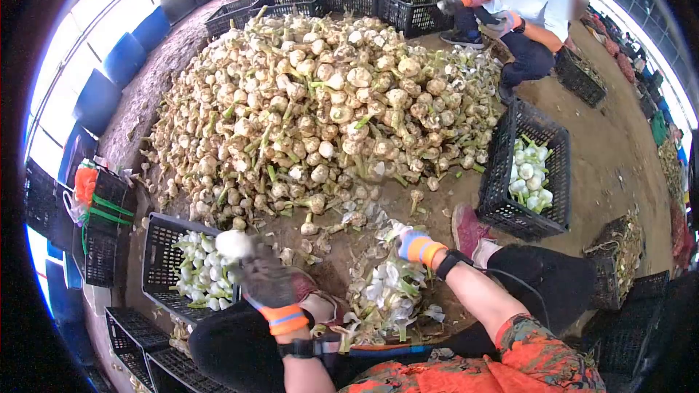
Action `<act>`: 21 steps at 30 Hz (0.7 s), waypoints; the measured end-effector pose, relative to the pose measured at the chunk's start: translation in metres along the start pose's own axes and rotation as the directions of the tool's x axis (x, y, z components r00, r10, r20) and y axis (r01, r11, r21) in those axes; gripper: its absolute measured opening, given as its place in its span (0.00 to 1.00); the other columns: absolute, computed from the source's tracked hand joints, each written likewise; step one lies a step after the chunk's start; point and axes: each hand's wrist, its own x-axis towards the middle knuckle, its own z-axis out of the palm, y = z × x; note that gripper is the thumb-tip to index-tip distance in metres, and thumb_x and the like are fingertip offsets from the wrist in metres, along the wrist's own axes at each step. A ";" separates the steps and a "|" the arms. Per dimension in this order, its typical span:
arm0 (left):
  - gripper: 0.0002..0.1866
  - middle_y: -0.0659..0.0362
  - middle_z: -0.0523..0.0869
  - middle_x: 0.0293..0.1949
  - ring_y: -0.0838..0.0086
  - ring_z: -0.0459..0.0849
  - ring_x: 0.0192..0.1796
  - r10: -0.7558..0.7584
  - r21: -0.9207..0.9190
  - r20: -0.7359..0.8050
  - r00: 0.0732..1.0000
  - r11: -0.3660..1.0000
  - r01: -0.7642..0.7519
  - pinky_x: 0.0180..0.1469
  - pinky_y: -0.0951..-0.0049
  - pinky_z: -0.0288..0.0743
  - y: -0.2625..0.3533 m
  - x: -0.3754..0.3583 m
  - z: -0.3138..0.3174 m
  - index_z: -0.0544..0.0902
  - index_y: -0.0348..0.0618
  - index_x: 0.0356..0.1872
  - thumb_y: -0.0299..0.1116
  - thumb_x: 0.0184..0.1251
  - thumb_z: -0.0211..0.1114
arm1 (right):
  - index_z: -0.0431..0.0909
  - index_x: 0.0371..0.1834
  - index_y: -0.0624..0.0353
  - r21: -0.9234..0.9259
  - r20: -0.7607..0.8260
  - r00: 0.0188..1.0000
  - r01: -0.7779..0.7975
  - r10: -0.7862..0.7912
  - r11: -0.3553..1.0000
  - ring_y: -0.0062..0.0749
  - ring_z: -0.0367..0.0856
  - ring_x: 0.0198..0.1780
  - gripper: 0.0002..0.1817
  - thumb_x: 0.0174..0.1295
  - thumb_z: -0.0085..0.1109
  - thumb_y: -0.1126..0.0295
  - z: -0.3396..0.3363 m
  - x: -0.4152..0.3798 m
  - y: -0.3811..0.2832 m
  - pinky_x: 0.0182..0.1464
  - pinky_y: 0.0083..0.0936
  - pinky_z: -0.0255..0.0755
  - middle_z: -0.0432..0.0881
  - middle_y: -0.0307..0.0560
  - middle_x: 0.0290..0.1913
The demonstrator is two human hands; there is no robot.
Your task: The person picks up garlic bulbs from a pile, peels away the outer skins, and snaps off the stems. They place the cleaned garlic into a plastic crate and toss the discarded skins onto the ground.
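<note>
My left hand (268, 278), in a dark-palmed glove with an orange cuff, is blurred by motion beside the left black crate (156, 266). A white, cleaned garlic bulb (234, 244) is at its fingertips. In that crate lie several white garlic bulbs (207, 276) with green stems. My right hand (420, 247), gloved in blue and orange, has its fingers closed over a heap of garlic skins (389, 291). Something whitish shows at its fingertips, too small to name. Ahead of both hands rises a large pile of unpeeled garlic (320, 109).
A second black crate (524, 222) at the right holds white garlic bulbs. Behind the pile stands a row of black crates (291, 4). A person in gloves (517, 36) crouches at the upper right. Stacked crates (131, 335) are at lower left, and a debris-filled crate (619, 255) at right.
</note>
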 end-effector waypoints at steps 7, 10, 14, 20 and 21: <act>0.26 0.51 0.75 0.50 0.58 0.74 0.54 -0.002 0.381 -0.287 0.958 0.917 0.116 0.57 0.60 0.69 -0.032 0.000 -0.019 0.66 0.40 0.57 0.44 0.63 0.55 | 0.75 0.46 0.58 0.181 -0.278 0.958 -0.020 0.071 0.983 0.52 0.73 0.51 0.19 0.47 0.52 0.69 0.022 0.106 -0.048 0.52 0.37 0.68 0.76 0.60 0.47; 0.21 0.56 0.76 0.46 0.64 0.76 0.48 -0.015 0.595 -0.278 0.960 0.782 0.185 0.49 0.63 0.74 -0.051 -0.012 -0.006 0.69 0.44 0.55 0.37 0.62 0.58 | 0.78 0.45 0.49 0.155 -0.401 0.915 0.010 0.053 0.988 0.48 0.78 0.45 0.18 0.47 0.54 0.71 0.090 0.163 -0.033 0.49 0.34 0.71 0.80 0.55 0.41; 0.20 0.55 0.76 0.45 0.64 0.78 0.45 -0.138 0.596 -0.382 0.914 0.719 0.358 0.45 0.64 0.77 -0.057 -0.014 -0.035 0.69 0.45 0.55 0.36 0.62 0.60 | 0.76 0.44 0.60 0.805 -0.446 0.894 0.383 0.037 0.452 0.31 0.78 0.42 0.17 0.49 0.52 0.81 0.070 0.116 -0.060 0.48 0.23 0.71 0.80 0.45 0.41; 0.24 0.57 0.77 0.44 0.72 0.78 0.44 -0.440 0.289 -0.253 0.862 0.816 0.501 0.42 0.70 0.78 -0.056 -0.026 -0.014 0.67 0.46 0.58 0.34 0.61 0.61 | 0.68 0.51 0.63 0.858 -0.503 0.828 0.513 -0.247 -0.027 0.30 0.75 0.47 0.26 0.45 0.63 0.80 0.010 -0.007 -0.115 0.51 0.27 0.70 0.76 0.45 0.46; 0.23 0.58 0.77 0.45 0.73 0.78 0.44 -0.318 0.381 -0.193 0.928 0.848 0.369 0.44 0.70 0.78 -0.056 -0.029 -0.006 0.68 0.45 0.58 0.30 0.61 0.61 | 0.68 0.51 0.64 0.883 -0.470 0.815 0.431 -0.339 -0.188 0.31 0.76 0.46 0.25 0.46 0.63 0.79 -0.003 -0.016 -0.113 0.51 0.28 0.72 0.76 0.46 0.46</act>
